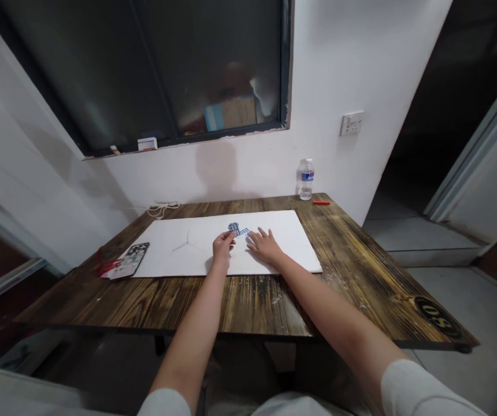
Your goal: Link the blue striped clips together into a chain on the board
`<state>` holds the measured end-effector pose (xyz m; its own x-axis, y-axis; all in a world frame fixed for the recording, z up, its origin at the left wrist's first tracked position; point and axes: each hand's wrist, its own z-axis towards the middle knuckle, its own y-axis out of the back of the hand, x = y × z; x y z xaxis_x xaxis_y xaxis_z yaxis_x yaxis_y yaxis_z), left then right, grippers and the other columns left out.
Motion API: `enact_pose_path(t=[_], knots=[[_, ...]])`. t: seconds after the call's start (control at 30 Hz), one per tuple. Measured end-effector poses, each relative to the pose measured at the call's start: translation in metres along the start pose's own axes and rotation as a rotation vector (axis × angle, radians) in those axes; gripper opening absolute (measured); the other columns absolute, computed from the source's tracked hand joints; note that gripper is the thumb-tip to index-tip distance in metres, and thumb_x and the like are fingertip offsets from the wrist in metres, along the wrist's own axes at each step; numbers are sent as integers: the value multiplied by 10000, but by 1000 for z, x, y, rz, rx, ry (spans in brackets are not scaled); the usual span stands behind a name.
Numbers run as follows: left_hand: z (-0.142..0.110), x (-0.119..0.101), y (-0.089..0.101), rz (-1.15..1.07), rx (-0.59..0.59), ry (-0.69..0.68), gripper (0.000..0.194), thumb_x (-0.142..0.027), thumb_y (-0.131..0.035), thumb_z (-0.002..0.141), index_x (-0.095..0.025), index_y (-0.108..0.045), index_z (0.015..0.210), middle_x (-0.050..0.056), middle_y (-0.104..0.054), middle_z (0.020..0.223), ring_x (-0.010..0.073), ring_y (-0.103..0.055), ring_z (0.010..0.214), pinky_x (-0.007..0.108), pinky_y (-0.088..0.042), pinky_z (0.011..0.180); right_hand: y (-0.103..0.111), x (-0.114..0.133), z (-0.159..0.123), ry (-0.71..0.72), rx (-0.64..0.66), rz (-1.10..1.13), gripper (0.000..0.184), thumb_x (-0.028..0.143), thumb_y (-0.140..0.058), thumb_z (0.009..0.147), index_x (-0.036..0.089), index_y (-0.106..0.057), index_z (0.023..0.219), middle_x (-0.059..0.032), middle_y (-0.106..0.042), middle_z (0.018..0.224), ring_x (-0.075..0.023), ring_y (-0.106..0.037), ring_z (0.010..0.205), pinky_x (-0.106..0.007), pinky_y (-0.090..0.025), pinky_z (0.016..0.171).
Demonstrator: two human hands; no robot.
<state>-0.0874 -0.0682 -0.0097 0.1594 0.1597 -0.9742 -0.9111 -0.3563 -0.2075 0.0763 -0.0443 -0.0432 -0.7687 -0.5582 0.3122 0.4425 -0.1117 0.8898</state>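
Left hand (223,245): curled over the middle of the white board (277,234), fingertips up against a small blue-and-white paper piece (233,229). Grip unclear at this size: possibly a pinch, but no telling whether the piece is held or only touched. Right hand (266,245): open, fingers spread, palm down on the board, just beside the left hand. Blue striped strip (244,231): lying toward the far side of the board, between the two hands, right next to the paper piece; contact between them too small to tell.

Handling, as a judgement: best with the right palm flat and the pressure light and even, for steadying the board. Fingertip contact only, for pieces this small and thin; likely to crease under a full squeeze. Better with wrists low and forearms clear of the pieces.

Around the board: thin grey forked line (185,242) on its left half; phone in a patterned case (129,260) against its front-left corner, with a red tassel (105,267) just beside. Coiled white cord (162,209) near the far-left corner of the scorched-wood desk (352,283). Plastic water bottle (306,180) and red stick (321,202) near the far-right corner.
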Motion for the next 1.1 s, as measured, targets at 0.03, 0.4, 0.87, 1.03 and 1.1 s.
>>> enact_pose_path(t=[0.03,0.4,0.87,1.03,1.1], knots=[[0,0,0,5,1,-2,430,-440,-808,481,-173,-643,776,-9,-607,650,74,-510,539,191,-337,502,0,0,0,10,23,7,462,417,-385,960,222,-459,1372,-120,-452,1445,-321,-293,1379,-592,-160,1091],[-1,-2,0,-3,-4,11,411,-414,-821,478,-171,-644,758,-18,-600,627,70,-513,531,191,-330,500,16,9,-4,-12,-84,10,243,177,-476,876,186,-695,982,-98,-706,994,-241,-571,979,-333,-357,854],[-1,-3,-1,11,-2,19,436,-434,-836,463,-172,-651,758,-20,-596,619,67,-516,521,194,-317,487,11,-8,-1,-153,-90,111,191,328,-592,862,305,-734,987,-65,-622,1160,-279,-433,1062,-376,-329,851],[-2,-5,-1,-8,-15,27,469,-430,-853,430,-168,-648,761,-12,-604,631,67,-516,525,185,-318,479,16,-8,-2,-78,-65,29,174,331,-645,830,277,-716,979,-82,-611,1136,-288,-428,1078,-385,-324,846],[-2,-6,-1,-2,-13,34,468,-432,-849,428,-170,-646,759,-14,-602,634,68,-514,530,187,-318,486,19,-9,-2,-72,-30,19,176,336,-646,829,256,-712,972,-93,-607,1131,-287,-434,1078,-382,-329,842]])
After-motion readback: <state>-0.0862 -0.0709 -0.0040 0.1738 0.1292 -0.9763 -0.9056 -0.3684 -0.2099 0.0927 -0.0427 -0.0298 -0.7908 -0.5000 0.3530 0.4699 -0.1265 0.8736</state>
